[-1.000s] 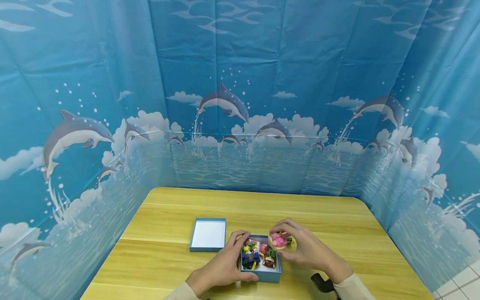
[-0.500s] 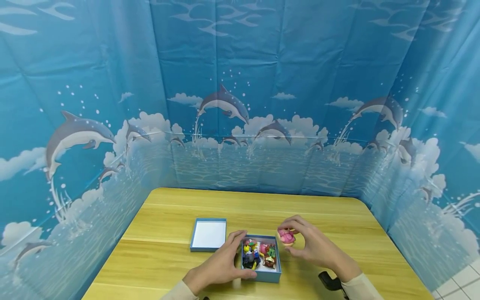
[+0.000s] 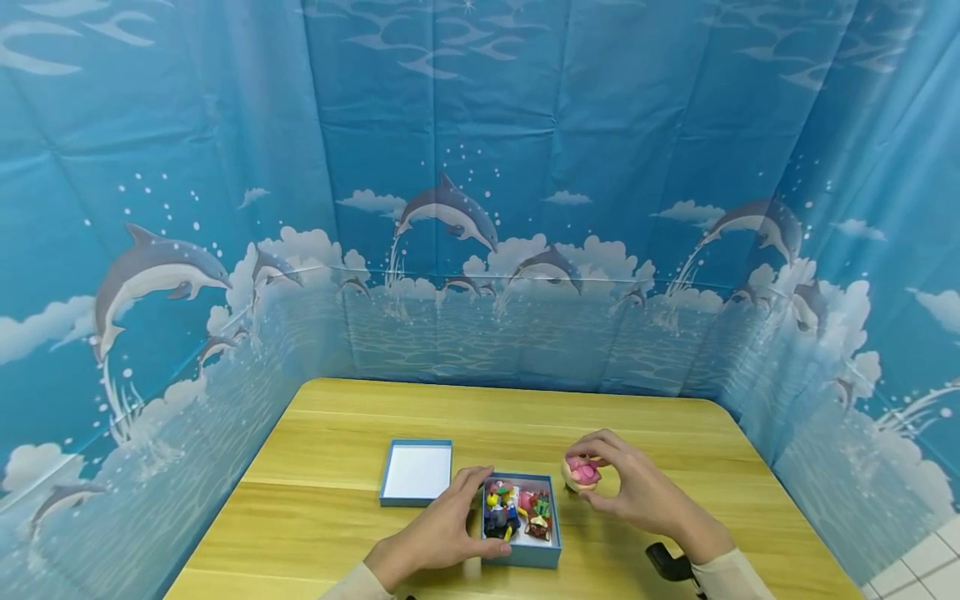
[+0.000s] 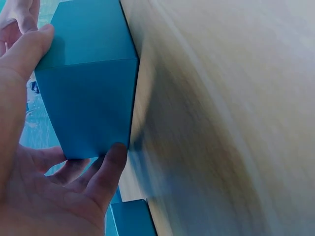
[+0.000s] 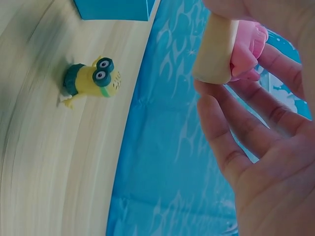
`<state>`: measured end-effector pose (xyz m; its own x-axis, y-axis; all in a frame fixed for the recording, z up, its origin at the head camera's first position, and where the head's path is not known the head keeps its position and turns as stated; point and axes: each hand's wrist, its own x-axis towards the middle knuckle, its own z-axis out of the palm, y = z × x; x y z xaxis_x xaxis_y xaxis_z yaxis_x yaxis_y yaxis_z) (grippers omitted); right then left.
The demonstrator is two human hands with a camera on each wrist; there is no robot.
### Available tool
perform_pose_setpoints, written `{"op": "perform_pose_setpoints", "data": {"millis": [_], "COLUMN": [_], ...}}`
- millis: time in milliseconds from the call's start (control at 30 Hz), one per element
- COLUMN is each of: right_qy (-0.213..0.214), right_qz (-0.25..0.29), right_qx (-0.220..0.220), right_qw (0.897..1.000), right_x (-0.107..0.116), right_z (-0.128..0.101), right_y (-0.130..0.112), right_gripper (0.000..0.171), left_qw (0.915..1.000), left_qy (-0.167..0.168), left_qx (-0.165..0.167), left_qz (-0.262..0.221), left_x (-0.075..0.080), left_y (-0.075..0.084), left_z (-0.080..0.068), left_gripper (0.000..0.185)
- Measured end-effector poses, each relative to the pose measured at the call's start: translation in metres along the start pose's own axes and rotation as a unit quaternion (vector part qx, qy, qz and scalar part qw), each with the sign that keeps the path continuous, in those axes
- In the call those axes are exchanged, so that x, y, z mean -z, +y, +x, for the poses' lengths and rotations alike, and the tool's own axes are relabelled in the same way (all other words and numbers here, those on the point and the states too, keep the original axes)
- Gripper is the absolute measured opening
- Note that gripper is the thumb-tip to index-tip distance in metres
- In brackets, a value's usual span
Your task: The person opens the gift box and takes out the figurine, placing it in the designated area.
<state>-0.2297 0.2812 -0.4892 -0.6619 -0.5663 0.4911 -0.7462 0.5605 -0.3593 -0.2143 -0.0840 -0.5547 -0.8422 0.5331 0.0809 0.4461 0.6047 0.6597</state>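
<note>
The pink-and-cream toy (image 3: 581, 472) sits in the right hand (image 3: 626, 492), just to the right of the blue box (image 3: 522, 552) and above the wooden table (image 3: 675, 433). The thumb and curled fingers (image 5: 231, 142) close round it, the cream base (image 5: 215, 49) turned toward the palm side and the pink top (image 5: 248, 46) peeking out between the fingertips. The left hand (image 3: 442, 533) grips the near left corner of the blue box, thumb along one wall (image 4: 34, 49) and a finger (image 4: 110, 169) hooked under the corner edge; the box rests on the table. Small colourful figures (image 3: 513, 510) fill the box. Its lid (image 3: 416, 471) lies upturned on the table just to the left, white inside showing. In the right wrist view a yellow goggle-eyed figure (image 5: 91, 81) lies on the table, apart from the box. Blue dolphin-print curtain (image 3: 480, 208) surrounds the table.
</note>
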Motion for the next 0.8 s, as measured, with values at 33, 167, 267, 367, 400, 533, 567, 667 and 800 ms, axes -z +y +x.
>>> {"op": "perform_pose_setpoints", "data": {"millis": [33, 167, 267, 367, 400, 533, 567, 667, 800], "right_qy": [0.001, 0.005, 0.007, 0.01, 0.01, 0.016, 0.016, 0.018, 0.023], "right_qz": [0.001, 0.0, -0.003, -0.005, -0.005, -0.01, -0.012, -0.018, -0.022], "right_qx": [0.0, 0.002, 0.004, 0.005, 0.005, 0.0, -0.002, -0.006, -0.006], "right_qw": [1.0, 1.0, 1.0, 1.0, 1.0, 1.0, 1.0, 1.0, 0.999], "right_x": [0.0, 0.002, 0.002, 0.002, 0.002, 0.003, 0.004, 0.004, 0.004], "right_z": [0.0, 0.0, -0.001, -0.002, -0.002, -0.004, -0.004, -0.006, -0.006], "right_y": [0.001, 0.003, 0.006, 0.009, 0.009, 0.012, 0.013, 0.014, 0.016], "right_gripper": [0.07, 0.071, 0.072, 0.072, 0.072, 0.072, 0.072, 0.071, 0.071], "left_qw": [1.0, 1.0, 1.0, 0.9999, 0.9999, 0.9997, 0.9997, 0.9996, 0.9997], "left_qy": [-0.001, -0.003, -0.005, -0.007, -0.007, -0.011, -0.011, -0.011, -0.008], "left_qx": [0.001, 0.002, 0.001, 0.001, 0.001, 0.004, 0.005, 0.006, 0.009], "left_qz": [-0.001, -0.004, -0.007, -0.012, -0.013, -0.02, -0.021, -0.023, -0.024], "left_x": [0.0, -0.001, -0.001, 0.0, 0.0, 0.0, 0.0, -0.001, -0.002], "left_y": [0.0, -0.002, -0.003, -0.003, -0.003, -0.003, -0.003, -0.004, -0.005], "left_z": [0.0, 0.0, 0.0, 0.0, 0.0, 0.001, 0.001, 0.001, 0.001], "left_gripper": [0.122, 0.121, 0.119, 0.119, 0.119, 0.118, 0.118, 0.118, 0.119]}}
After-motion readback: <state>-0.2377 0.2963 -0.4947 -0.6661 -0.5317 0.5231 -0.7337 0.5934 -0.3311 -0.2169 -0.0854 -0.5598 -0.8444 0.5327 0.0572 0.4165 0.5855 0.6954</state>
